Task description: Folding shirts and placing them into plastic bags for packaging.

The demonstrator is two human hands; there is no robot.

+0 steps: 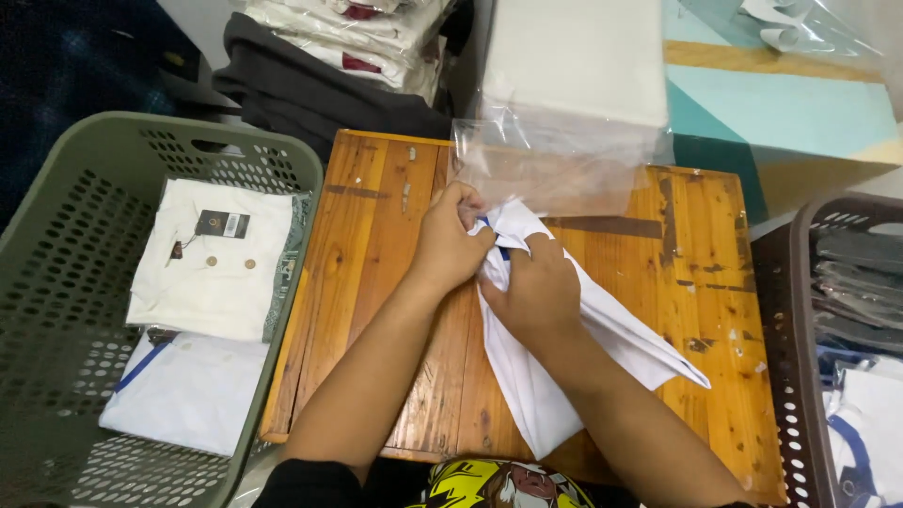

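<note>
White garment (555,376) mid-table (376,235), both hands' fingers (470,212) clenched on its top edge, bare wood around.

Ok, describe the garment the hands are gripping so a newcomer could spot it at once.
Start at the wooden table in the middle, between the green basket and the dark basket. On it lies a white garment, bunched at its top under the left hand and right hand. Unlike the folded white garments in the green basket, it is loose and shows blue trim.
</note>
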